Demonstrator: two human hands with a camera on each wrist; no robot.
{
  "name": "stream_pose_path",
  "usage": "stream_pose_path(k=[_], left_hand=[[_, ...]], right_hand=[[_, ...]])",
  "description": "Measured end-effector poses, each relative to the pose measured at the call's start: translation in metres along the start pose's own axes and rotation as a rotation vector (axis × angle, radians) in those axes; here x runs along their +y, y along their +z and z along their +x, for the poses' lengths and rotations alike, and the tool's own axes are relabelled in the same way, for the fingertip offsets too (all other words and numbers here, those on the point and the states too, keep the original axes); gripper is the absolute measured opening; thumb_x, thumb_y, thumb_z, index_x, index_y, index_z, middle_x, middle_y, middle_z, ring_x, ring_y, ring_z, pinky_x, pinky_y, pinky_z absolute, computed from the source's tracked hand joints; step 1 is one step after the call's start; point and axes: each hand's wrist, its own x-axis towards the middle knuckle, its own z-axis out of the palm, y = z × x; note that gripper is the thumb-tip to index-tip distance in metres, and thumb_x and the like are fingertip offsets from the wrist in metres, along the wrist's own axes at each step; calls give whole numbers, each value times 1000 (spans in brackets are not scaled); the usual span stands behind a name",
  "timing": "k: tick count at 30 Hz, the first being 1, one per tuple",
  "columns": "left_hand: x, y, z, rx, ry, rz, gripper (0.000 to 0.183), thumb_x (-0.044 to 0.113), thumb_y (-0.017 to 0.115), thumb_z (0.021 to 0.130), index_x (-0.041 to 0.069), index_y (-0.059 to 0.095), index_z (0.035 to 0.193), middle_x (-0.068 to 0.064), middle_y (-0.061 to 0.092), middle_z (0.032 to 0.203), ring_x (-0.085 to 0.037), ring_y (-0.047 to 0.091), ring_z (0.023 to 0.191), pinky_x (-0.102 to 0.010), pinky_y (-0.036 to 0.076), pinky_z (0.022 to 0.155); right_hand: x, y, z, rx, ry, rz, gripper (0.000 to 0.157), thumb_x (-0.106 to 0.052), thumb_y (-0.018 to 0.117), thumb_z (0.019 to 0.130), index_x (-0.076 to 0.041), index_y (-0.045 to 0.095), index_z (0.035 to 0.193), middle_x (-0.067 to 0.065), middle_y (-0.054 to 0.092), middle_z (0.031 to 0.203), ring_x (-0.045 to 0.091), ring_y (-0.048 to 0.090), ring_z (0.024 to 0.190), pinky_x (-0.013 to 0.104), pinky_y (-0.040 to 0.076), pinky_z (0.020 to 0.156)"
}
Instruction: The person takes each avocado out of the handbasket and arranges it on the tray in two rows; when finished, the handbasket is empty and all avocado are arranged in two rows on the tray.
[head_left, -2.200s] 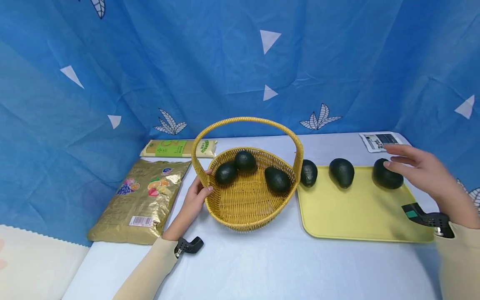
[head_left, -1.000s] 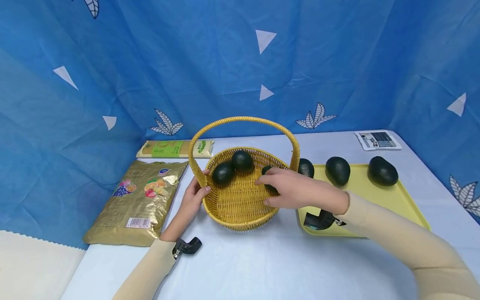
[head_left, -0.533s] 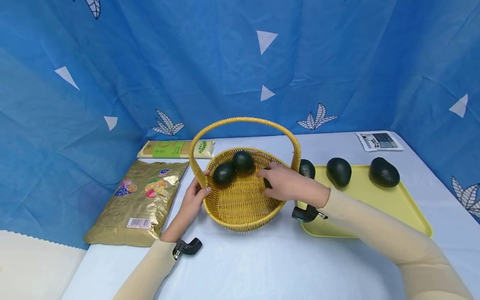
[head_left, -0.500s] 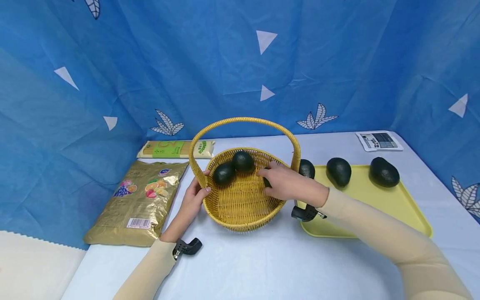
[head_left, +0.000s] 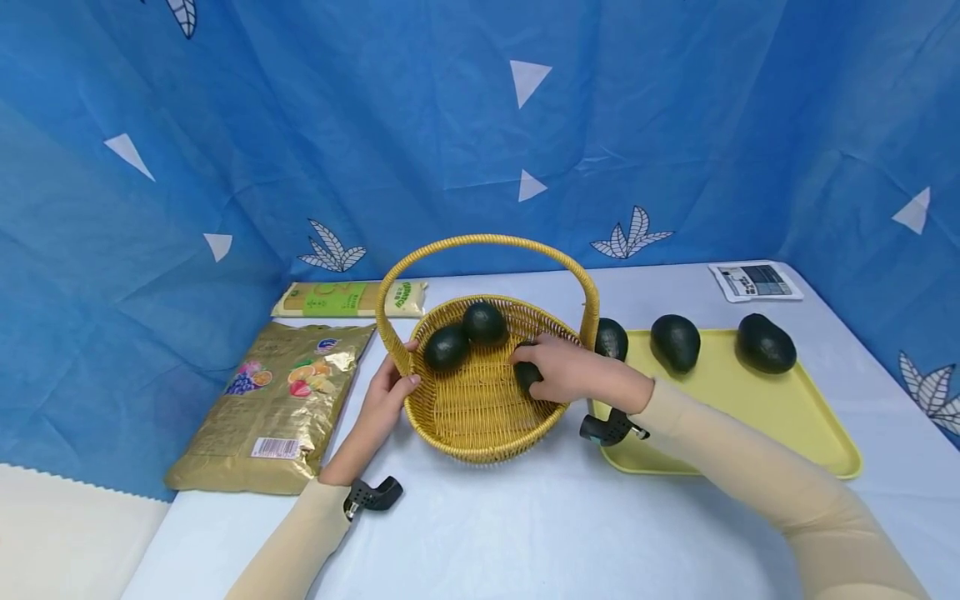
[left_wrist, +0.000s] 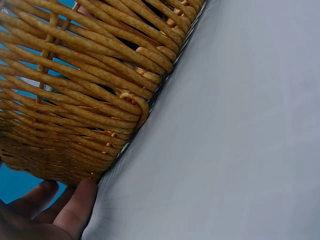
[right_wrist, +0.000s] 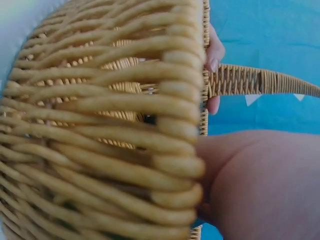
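A yellow wicker basket with a tall arched handle stands on the table. My left hand grips its left rim at the handle's foot, the thumb on the near side; in the left wrist view its fingers lie against the weave. My right hand reaches over the right rim and holds a dark green avocado low inside the basket, partly covered by the fingers. Two more avocados, a front one and a rear one, lie side by side at the basket's left and back.
Right of the basket, a yellow tray bears three avocados, the leftmost partly behind the handle. A white packet lies behind it. At left are a gold fruit-print bag and a noodle pack. Blue cloth hangs behind.
My right hand has come left from above the tray's far-right avocado into the basket and taken hold of the avocado there, which now sits slightly farther left. My left hand stays put.
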Motion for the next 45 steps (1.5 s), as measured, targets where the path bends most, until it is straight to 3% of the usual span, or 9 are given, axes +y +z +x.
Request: stream_pose_path(k=[18, 28, 31, 39, 45], left_hand=[[0, 0, 0, 3, 2, 13, 54, 2, 52, 97, 4, 44, 151, -22, 48, 154, -2, 54, 119, -12, 46, 95], [2, 2, -1, -9, -21, 2, 55, 3, 52, 97, 5, 43, 151, -20, 46, 156, -28, 51, 133, -11, 44, 96], [1, 2, -1, -8, -26, 3, 55, 3, 52, 97, 6, 44, 151, -19, 46, 156, -29, 50, 134, -11, 44, 97], [1, 1, -1, -2, -22, 9, 54, 3, 52, 97, 6, 45, 151, -20, 48, 154, -5, 53, 122, -12, 44, 96], [2, 0, -1, -5, -30, 4, 55, 4, 53, 97, 7, 44, 151, -20, 48, 154, -5, 53, 121, -13, 46, 95]], right_hand=[[9, 7, 5, 11, -90, 101, 54, -17, 69, 90, -17, 58, 143, 18, 57, 137, 30, 56, 116, 41, 53, 89], [11, 9, 2, 41, -130, 134, 52, -16, 71, 88, -16, 62, 139, 16, 60, 133, 31, 56, 118, 43, 52, 90], [12, 10, 1, 50, -140, 149, 51, -15, 71, 87, -16, 62, 138, 16, 60, 131, 30, 56, 115, 42, 52, 87], [10, 2, -10, 96, -192, 216, 52, -16, 69, 87, -16, 61, 139, 15, 60, 137, 31, 56, 116, 41, 53, 87], [10, -11, -25, 173, -244, 264, 51, -16, 70, 87, -18, 63, 137, 10, 60, 142, 31, 56, 125, 46, 54, 95]])
